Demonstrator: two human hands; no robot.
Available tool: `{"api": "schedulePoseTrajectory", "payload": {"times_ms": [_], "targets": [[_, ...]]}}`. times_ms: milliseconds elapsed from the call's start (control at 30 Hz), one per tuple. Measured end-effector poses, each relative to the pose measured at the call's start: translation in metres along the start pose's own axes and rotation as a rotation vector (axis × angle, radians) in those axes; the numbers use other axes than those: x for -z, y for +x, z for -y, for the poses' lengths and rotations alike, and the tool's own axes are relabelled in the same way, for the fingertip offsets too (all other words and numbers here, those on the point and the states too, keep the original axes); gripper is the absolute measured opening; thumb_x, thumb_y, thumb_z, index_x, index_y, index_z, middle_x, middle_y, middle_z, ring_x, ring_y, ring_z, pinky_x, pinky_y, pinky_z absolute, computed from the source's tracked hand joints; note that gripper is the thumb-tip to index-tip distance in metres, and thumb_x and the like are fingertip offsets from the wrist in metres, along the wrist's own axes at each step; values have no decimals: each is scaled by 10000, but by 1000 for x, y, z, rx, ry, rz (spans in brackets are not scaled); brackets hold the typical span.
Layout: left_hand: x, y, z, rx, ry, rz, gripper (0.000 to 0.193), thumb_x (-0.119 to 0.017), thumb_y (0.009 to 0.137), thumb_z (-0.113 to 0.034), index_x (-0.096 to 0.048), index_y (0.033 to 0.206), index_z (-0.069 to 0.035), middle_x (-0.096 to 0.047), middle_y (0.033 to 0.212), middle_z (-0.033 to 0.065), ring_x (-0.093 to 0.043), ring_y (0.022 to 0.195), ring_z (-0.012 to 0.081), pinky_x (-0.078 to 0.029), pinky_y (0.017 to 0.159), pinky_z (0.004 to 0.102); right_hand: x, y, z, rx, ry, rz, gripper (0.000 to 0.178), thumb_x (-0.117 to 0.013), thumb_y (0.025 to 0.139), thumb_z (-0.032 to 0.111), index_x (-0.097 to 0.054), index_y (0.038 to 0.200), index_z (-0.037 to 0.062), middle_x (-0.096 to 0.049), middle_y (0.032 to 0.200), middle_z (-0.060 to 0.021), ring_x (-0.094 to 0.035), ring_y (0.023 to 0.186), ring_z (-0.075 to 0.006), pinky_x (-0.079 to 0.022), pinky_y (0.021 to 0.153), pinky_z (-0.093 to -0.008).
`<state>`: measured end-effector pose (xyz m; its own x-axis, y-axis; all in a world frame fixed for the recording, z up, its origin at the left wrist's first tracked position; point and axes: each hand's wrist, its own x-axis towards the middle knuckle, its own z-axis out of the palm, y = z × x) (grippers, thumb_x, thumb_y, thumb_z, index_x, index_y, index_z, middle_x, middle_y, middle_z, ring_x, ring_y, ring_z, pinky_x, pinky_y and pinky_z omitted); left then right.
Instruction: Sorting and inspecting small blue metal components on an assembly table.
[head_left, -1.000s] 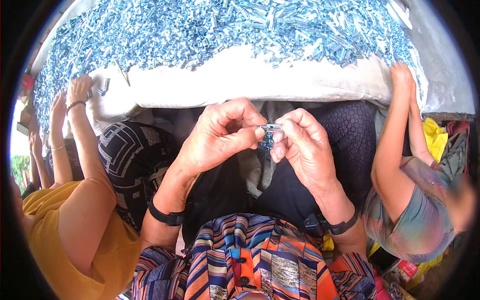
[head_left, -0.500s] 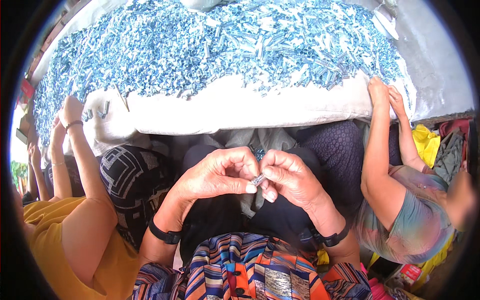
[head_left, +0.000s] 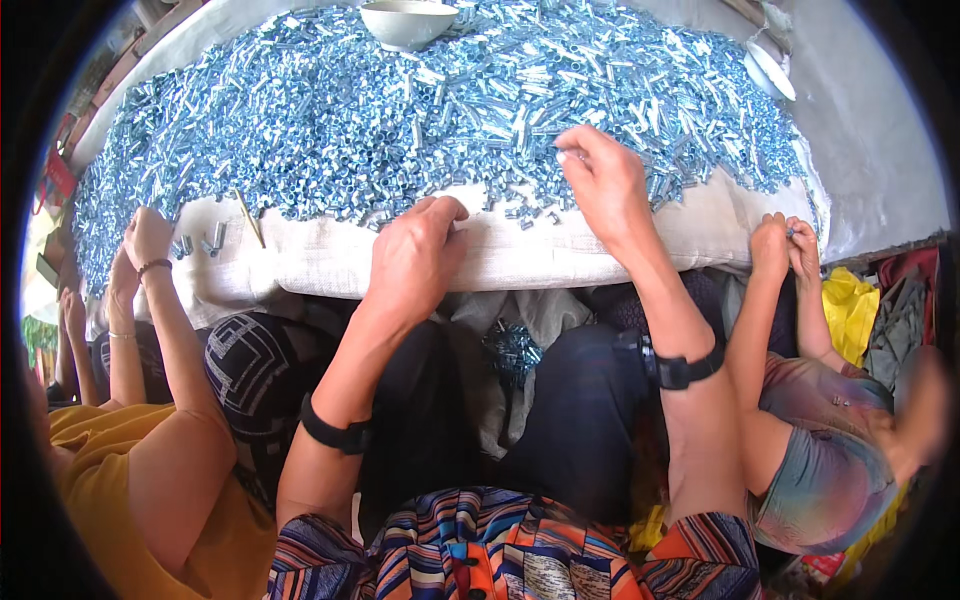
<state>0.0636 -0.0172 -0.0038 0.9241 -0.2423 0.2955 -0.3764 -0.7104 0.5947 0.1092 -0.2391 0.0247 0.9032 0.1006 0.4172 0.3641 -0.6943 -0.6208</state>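
A large heap of small shiny blue-silver metal tubes [head_left: 330, 120] spreads over a cloth-covered table. At the heap's near edge, my left hand [head_left: 418, 255] rests low over the pale cloth [head_left: 540, 250] with its fingers curled. Whatever its fingertips hold, if anything, is hidden. Farther forward and to the right, my right hand [head_left: 608, 185] reaches over the tubes, its thumb and forefinger drawn together. I cannot make out what is between them. Between my knees, more metal tubes [head_left: 512, 350] lie in a grey sack [head_left: 465, 315].
A pale bowl [head_left: 408, 24] sits on the heap at the back, and a white dish [head_left: 768, 70] tilts at the far right. A thin stick [head_left: 248, 218] lies on the cloth. Co-workers' hands [head_left: 148, 235] are at the left; another co-worker's hands [head_left: 785, 240] are at the right.
My hands have parted from above my lap, where they held a small metal piece together. Both have moved forward to the table, the right one farther over the heap.
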Motion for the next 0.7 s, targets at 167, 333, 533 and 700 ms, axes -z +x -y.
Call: {"api": "schedulePoseTrajectory", "payload": {"times_ms": [167,333,533,700], "targets": [[-10,18,-5,4,59,-2,186,-649,750,-129,-613,906,-34,-597,776,111,-601,684,277,-462,620,375,-21,22,-21,228,-480,58,188,-557,758,9,-586,929,82,-569,827,-133,-593,769,-342,-474,635,-440],[-20,28,-7,38,115,13,208,-672,759,-224,-587,848,-57,-610,806,121,-617,730,319,-469,631,425,-28,26,-27,280,-415,13,148,-557,760,7,-578,887,81,-549,796,-127,-584,750,-352,-473,620,-443],[-25,30,-4,25,121,-28,165,-645,763,-198,-575,829,-63,-607,807,133,-621,737,348,-475,634,451,-28,16,-25,257,-366,-23,115,-551,767,19,-569,869,68,-555,807,-131,-586,755,-351,-472,626,-447],[-13,24,-2,25,40,-26,134,-604,766,-140,-582,858,-45,-615,821,148,-615,743,360,-476,661,440,-28,30,-25,271,-487,36,49,-513,798,80,-554,783,59,-532,732,-153,-590,734,-354,-468,605,-460]]}}
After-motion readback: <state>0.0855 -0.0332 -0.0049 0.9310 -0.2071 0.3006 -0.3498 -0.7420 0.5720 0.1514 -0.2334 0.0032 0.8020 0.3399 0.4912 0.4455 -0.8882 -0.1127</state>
